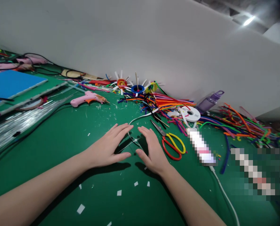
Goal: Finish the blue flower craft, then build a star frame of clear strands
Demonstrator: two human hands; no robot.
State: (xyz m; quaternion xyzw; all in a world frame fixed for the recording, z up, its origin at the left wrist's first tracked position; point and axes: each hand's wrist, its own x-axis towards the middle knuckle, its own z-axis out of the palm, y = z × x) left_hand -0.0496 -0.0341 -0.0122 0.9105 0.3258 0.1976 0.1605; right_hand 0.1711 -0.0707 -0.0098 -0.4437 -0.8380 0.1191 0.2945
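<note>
Both of my hands hover low over the green tabletop (102,191), palms turned toward each other. My left hand (108,145) has its fingers stretched out and the thumb apart. Facing it, my right hand (152,150) is also open with the thumb spread. Between them, thin pale strands (135,140) cross at a small whitish spot; I cannot tell their kind, nor whether the fingertips touch them. A white ribbon (143,116) curves down behind my fingertips from the pile at the back. Scissors (171,142) with red and yellow handles lie just right of my right hand.
A pink glue gun (88,99) lies back left, its cord trailing leftward. Colourful pipe cleaners (175,102), a white spool (190,113) and a purple bottle (210,102) line the wall. A blue board (15,84) sits left. Paper scraps (81,208) dot the front.
</note>
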